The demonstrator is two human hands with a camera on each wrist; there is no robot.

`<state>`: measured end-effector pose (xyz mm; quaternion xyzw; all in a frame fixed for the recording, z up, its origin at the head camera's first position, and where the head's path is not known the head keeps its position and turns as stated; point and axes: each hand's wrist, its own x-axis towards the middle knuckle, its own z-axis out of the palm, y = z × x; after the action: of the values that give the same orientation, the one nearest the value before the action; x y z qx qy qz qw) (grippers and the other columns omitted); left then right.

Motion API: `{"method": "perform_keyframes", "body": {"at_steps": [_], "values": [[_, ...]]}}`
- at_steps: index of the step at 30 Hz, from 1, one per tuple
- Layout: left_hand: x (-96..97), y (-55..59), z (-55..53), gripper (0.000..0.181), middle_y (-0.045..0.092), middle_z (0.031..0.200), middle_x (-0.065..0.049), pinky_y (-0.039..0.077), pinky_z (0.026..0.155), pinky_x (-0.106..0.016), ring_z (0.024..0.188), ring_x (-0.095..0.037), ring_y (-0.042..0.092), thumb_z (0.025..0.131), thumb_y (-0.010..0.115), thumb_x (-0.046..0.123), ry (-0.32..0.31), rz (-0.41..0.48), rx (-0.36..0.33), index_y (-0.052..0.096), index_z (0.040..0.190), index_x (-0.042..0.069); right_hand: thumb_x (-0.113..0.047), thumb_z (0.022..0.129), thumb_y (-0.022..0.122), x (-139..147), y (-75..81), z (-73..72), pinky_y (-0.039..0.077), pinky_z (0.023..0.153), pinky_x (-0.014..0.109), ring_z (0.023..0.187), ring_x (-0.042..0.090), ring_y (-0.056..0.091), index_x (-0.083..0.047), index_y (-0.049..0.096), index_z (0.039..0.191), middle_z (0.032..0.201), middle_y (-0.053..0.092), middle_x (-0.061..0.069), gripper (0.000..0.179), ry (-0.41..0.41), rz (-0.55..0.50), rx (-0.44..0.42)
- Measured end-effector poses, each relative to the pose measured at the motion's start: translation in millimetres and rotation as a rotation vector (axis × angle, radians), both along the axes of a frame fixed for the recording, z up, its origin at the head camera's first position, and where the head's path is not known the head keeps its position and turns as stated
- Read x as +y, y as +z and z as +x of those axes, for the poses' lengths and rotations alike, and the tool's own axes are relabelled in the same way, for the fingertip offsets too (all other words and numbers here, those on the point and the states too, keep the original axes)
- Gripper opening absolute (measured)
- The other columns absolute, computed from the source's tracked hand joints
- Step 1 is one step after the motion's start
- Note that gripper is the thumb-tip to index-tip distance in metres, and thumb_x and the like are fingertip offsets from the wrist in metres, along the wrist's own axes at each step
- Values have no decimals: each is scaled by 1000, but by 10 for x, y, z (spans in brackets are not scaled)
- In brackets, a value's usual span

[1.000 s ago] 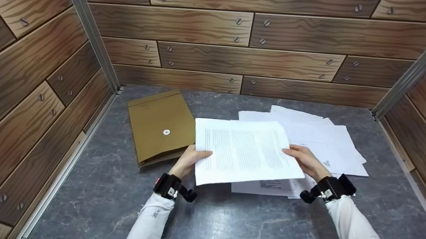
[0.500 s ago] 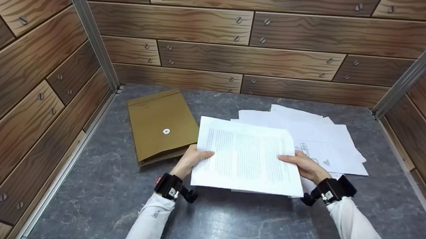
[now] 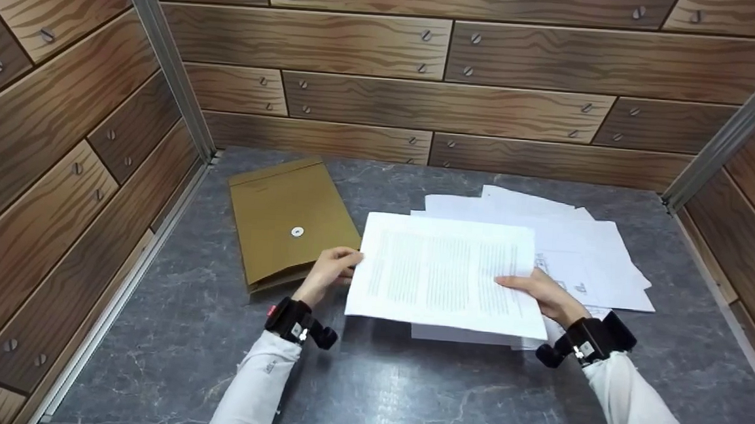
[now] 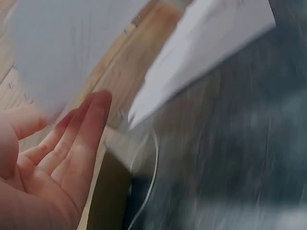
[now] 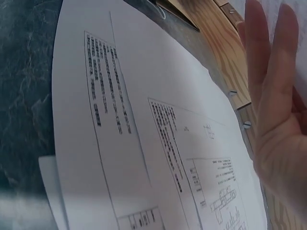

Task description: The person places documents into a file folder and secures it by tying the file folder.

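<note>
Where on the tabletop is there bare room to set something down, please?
Bare tabletop shows along the front between the two sleeves, from the brown envelope leftward to the wall, and behind the held paper, between envelope and loose papers. It is crowded right of centre, where the right hand holds that paper above the loose papers.

Walled work booth [image 3: 518,57], plank-print panels [image 3: 358,96], metal posts [image 3: 172,62]

printed paper [image 3: 436,271] | white, blocks of text face-up | held aloft | partly over loose sheets [image 3: 588,251]
</note>
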<state>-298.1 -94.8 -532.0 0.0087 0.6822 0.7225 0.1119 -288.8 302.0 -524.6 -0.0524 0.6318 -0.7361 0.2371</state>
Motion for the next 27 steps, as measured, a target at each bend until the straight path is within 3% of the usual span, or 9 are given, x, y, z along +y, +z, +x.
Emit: {"method": "perform_keyframes", "body": {"at_steps": [3,6,9,12,15,22,27], "values": [[-118,18,-29,24,63,83,-19,52,62,-35,65,-24,63,89,56,11,21,-3,16,57,99,-10,-2,89,54,69,-13,15,49,71,42,87,34,61,-3,50,118,102,60,18,30,-20,4,5],[-232,57,-59,20,63,84,-25,52,62,-38,69,-31,64,88,54,4,53,-58,81,55,97,-14,-1,89,53,120,-24,32,49,71,42,87,34,61,-3,48,120,103,60,17,31,-28,-3,12],[-344,107,-87,15,63,79,-22,51,64,-36,71,-33,63,85,56,0,117,-232,220,58,92,-13,-1,88,54,143,-25,48,49,71,41,87,33,61,-3,47,120,103,60,16,33,-42,1,16],[-467,137,-96,11,64,77,-16,48,68,-33,75,-29,62,80,60,0,189,-486,372,62,86,-8,-2,87,56,146,-21,61,49,71,41,88,34,61,-1,47,122,103,60,17,36,-52,18,21],[-588,130,-95,14,63,84,-16,47,74,-35,81,-29,61,77,63,0,208,-658,454,63,88,-7,-5,87,58,155,-19,68,49,71,42,88,34,61,1,44,124,103,60,17,41,-57,48,25],[-839,-32,-17,41,48,104,-26,35,87,-49,101,-42,43,76,70,7,128,-908,474,50,108,-10,-6,87,58,168,14,104,49,71,41,87,33,61,1,44,125,101,61,16,40,-76,58,2],[-966,-114,7,57,39,118,-32,29,94,-50,112,-47,35,74,73,11,57,-1084,462,43,118,-10,-5,87,58,186,-42,85,49,72,41,88,33,61,-1,48,121,102,61,16,35,-85,28,-6]]}}
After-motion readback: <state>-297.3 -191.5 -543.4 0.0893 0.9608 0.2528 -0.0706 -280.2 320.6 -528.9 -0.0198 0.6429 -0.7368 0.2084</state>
